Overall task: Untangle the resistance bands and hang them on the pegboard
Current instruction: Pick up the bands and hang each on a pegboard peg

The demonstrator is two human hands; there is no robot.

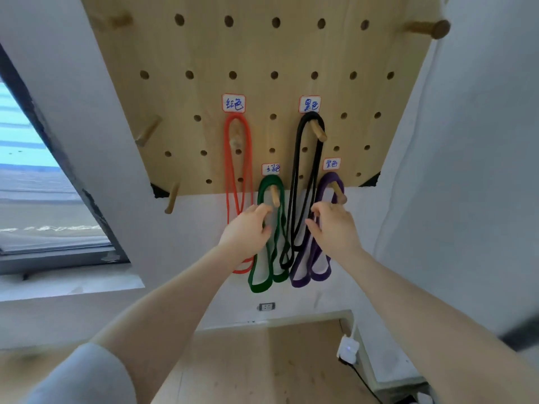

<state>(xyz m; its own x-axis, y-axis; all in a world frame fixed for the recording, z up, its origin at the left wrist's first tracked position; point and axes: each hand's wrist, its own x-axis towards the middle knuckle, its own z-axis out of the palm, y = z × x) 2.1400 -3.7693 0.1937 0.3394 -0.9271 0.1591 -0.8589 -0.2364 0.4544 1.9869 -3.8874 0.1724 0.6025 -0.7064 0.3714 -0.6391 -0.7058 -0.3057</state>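
Four resistance bands hang on pegs of the wooden pegboard [256, 53], each under a small label. The red band [227, 158] is at the left, the green band [264, 282] below centre, the black band [299, 158] in the middle, and the purple band [322, 275] at the right. My left hand [246, 231] is raised in front of the green band's upper left side, fingers curled near it. My right hand [334, 225] reaches toward the purple band's upper part, fingers spread. Whether either hand grips a band is unclear.
Spare wooden pegs [427, 29] stick out near the board's edges. A window [35, 182] is at the left. Below are a wall socket [267, 307], a wooden surface [262, 365] and a white plug box with cable [348, 348].
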